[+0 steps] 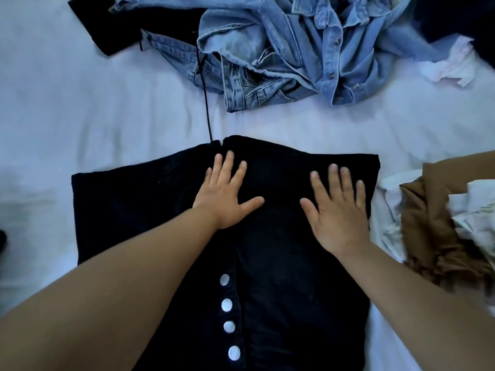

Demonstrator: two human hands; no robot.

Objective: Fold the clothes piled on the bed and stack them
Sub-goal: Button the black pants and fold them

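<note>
Denim clothes (pixel 289 49) lie crumpled in a heap at the far side of the bed (pixel 80 116), with a dark garment (pixel 91 30) tucked partly under the heap's left edge. A thin black strap (pixel 205 103) runs from that heap down to the top edge of the black garment (pixel 281 263) in the middle. To the right, just beside the black garment, sits a brown cloth (pixel 428 231) mixed with white pieces (pixel 474 210); a pale pink and white scrap (pixel 450 65) lies farther back on the right. A small dark shape at the left edge is too cut off to identify.

The black garment is spread flat on the white sheet, directly below the camera, its right part folded over the middle. A row of four white buttons (pixel 227 315) runs down its left-centre.

The left hand (pixel 225 196) rests palm down near the garment's top centre, fingers straight and spread. The right hand (pixel 338 210) presses flat on the folded right part, fingers likewise spread, holding nothing.
</note>
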